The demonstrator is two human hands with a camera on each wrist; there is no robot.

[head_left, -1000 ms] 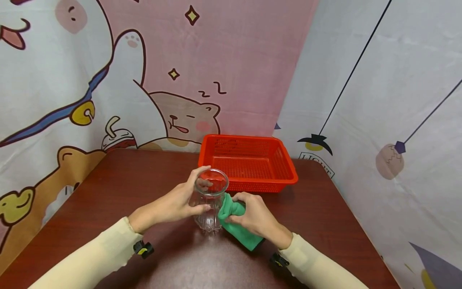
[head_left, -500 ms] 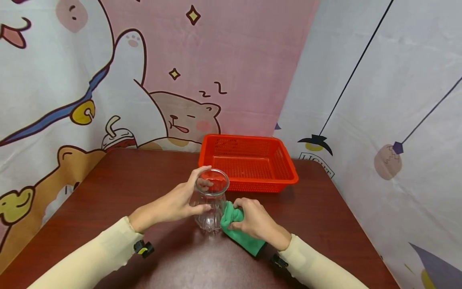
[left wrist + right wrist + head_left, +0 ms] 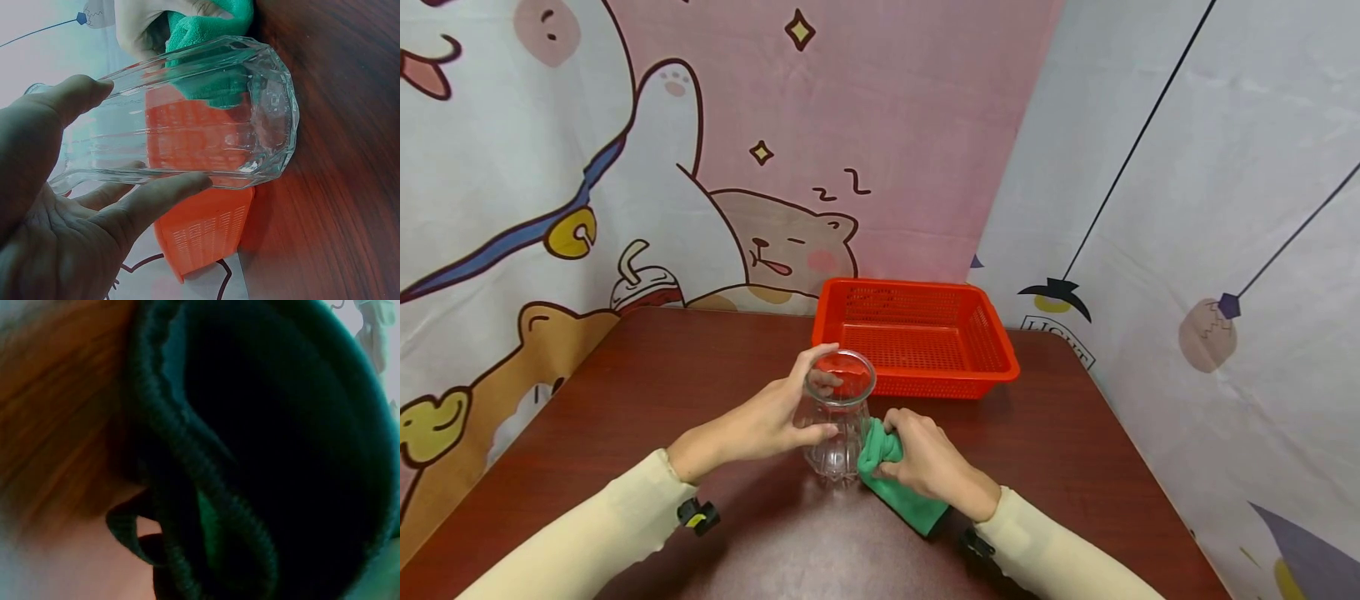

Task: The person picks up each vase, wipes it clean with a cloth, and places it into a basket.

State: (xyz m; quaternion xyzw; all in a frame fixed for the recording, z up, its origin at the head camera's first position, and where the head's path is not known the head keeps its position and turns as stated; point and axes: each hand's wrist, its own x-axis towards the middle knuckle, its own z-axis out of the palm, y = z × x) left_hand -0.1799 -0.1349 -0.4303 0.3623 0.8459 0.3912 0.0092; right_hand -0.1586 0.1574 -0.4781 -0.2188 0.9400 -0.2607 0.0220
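your left hand [image 3: 767, 425] grips the ribbed glass vase [image 3: 837, 421]; right hand [image 3: 928, 458] bunches the green cloth [image 3: 895, 479] against it. right wrist view: only dark cloth folds.

Clear, glossy ribbed glass vase [image 3: 838, 417] in the left hand [image 3: 767, 425]; soft, matt green knit cloth [image 3: 891, 475] bunched in the right hand [image 3: 928, 458]; beyond them, a shiny red perforated plastic basket [image 3: 917, 337]; polished dark wood-grain table [image 3: 625, 400].
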